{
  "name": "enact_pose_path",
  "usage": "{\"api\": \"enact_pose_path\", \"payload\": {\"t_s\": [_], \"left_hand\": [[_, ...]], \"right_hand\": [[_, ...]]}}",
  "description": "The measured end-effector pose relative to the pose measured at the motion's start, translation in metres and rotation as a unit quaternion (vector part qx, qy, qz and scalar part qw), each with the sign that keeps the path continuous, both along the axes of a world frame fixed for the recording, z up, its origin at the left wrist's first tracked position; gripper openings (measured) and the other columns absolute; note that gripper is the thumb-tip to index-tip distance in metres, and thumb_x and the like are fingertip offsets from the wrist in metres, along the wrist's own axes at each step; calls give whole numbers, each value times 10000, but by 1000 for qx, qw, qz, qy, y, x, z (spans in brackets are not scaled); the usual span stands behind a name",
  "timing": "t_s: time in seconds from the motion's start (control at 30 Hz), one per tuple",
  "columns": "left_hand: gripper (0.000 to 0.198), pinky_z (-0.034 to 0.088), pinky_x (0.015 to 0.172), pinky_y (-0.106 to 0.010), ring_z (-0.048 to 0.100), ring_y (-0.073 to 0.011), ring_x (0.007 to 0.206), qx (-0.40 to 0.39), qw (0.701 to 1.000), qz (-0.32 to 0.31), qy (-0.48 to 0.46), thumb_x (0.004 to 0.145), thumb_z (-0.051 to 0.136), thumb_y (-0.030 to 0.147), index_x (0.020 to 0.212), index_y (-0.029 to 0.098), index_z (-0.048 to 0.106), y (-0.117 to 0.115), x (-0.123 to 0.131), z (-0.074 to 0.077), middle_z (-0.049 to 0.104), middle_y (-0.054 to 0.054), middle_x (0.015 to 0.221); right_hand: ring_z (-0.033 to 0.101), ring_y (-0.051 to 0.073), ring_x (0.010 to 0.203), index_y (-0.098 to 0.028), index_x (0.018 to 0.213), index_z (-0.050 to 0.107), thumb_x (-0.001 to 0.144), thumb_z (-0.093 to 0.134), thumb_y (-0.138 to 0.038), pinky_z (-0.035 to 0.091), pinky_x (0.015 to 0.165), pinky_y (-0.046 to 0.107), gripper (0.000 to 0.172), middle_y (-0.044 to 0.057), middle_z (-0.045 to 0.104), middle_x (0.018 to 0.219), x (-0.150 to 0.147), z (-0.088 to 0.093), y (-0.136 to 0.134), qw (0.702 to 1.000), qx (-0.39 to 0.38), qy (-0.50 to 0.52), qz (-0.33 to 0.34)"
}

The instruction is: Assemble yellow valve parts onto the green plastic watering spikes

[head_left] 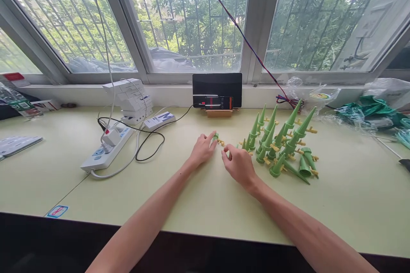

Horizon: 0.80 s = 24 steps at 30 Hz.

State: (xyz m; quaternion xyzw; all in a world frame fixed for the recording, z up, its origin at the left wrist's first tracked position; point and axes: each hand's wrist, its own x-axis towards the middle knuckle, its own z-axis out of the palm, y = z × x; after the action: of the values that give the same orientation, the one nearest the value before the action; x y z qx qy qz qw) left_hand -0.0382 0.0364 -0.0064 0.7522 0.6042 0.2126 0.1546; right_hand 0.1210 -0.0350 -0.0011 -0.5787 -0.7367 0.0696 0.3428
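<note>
My left hand [202, 148] is closed at the middle of the table, its fingertips on a small green plant watering spike [215, 136] with a yellow valve [221, 142]. Most of that spike is hidden behind the fingers. Just to the right, my right hand [239, 165] is curled with thumb and forefinger close together; whatever is in the pinch, if anything, I cannot make out. Beyond it stands a group of green watering spikes [271, 138], points up, with yellow valves at their sides. At the group's near right edge, a few spikes [305, 166] lie tipped over.
At the left are a white power strip [107, 149] with cables and a stack of white boxes [128, 98]. A black screen [217, 83] leans by the window, a phone [218, 103] on a stand before it. Green and clear plastic bags [373, 108] lie right.
</note>
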Motion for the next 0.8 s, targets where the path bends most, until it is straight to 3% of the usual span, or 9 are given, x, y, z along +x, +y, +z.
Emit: {"api": "enact_pose_path", "payload": {"t_s": [0.17, 0.27, 0.8], "left_hand": [[463, 437, 946, -377, 538, -227, 973, -2, 1000, 4, 1, 940, 432, 350, 1401, 302, 447, -4, 2, 5, 486, -68, 965], [415, 452, 921, -373, 548, -226, 961, 10, 1000, 7, -8, 922, 448, 295, 1335, 276, 472, -6, 2, 5, 485, -70, 962], [236, 463, 716, -318, 556, -212, 800, 56, 998, 17, -31, 824, 490, 127, 1031, 238, 511, -10, -2, 7, 550, -57, 863]], "right_hand": [[373, 104, 450, -193, 762, 577, 917, 507, -235, 297, 538, 224, 175, -62, 435, 489, -2, -2, -3, 991, 14, 65, 119], [354, 98, 450, -196, 731, 560, 913, 508, -230, 297, 533, 221, 193, -68, 416, 485, -3, -3, -3, 985, 8, 73, 157], [365, 106, 481, -199, 736, 576, 924, 495, -228, 324, 549, 219, 206, -60, 445, 519, -1, 4, -7, 983, -31, 62, 170]]}}
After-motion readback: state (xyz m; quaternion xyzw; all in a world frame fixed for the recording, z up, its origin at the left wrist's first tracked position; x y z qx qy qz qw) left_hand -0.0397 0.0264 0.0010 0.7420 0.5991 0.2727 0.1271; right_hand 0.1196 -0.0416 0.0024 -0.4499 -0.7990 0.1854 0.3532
